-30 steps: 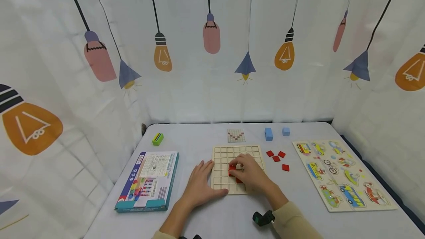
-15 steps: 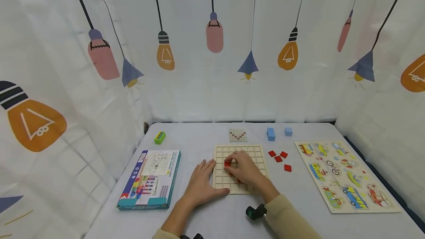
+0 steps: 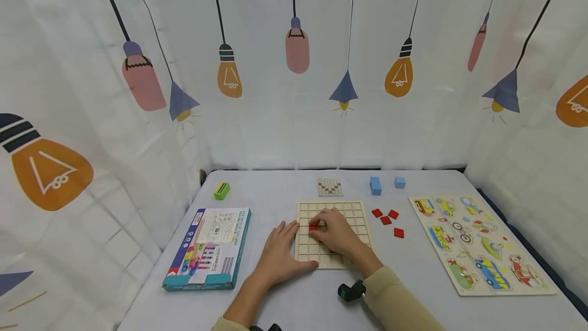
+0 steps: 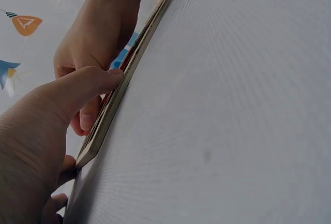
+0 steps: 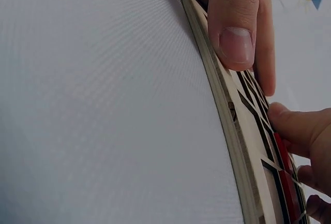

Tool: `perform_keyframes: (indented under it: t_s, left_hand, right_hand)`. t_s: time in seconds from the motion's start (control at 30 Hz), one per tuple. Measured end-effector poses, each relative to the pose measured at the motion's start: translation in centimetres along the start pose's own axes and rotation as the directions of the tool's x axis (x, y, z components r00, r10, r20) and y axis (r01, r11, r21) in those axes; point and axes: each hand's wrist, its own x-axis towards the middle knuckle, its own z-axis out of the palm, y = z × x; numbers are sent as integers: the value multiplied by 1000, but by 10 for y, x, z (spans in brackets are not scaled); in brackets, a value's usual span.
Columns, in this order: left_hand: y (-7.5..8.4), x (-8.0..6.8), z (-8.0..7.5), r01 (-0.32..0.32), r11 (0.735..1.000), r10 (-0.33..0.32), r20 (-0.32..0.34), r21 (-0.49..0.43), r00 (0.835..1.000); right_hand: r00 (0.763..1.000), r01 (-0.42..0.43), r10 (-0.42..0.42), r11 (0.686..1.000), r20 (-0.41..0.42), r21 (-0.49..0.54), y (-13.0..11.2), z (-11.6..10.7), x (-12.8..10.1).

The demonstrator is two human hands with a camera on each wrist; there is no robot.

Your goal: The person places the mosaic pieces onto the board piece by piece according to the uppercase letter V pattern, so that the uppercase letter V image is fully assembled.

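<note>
Head view, with both wrist views close on the board edge. A wooden grid board (image 3: 332,234) lies flat on the grey table (image 3: 285,193), its square cells acting as small compartments. The right hand (image 3: 335,232) rests over the board's middle, fingers curled and fingertips pinching a red tile (image 3: 314,227) that sits in a cell toward the board's 10 o'clock area; whether the tile is fully seated cannot be told. A second red tile (image 3: 334,251) shows in a cell at the hand's 6 o'clock, mostly hidden; the remaining visible cells hold nothing. In the right wrist view, red tiles (image 5: 286,182) lie sunk within the cells beside the fingers. The left hand (image 3: 277,254) lies flat with straight fingers against the board's left edge, its thumb (image 4: 93,81) pressed on the rim (image 4: 124,87). At the board's 2 o'clock, three loose red tiles (image 3: 387,218) lie on the table. At 12 o'clock lies a small pattern card (image 3: 329,187); two blue blocks (image 3: 386,184) stand at 1 o'clock. A boxed game (image 3: 207,247) lies at 9 o'clock, a vehicle puzzle (image 3: 478,241) at 3 o'clock.
</note>
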Motion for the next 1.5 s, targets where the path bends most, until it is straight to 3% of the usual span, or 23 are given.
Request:
perform_keyframes:
  t_s: [0.77,1.23,1.5]
  left_hand:
    - [3,0,1,-8,1000,8,4,1,1000]
    - [1,-1,2,15,1000,-15,-5,-5,1000]
    - [1,-1,0,18,1000,-19,-10,-15,1000]
  right_hand:
    - [1000,-2,2,1000,-7,-6,2,-8,-12]
    - [993,-121,121,992,7,40,7,-34,-32]
    - [992,-122,123,991,-27,46,25,-50,-37]
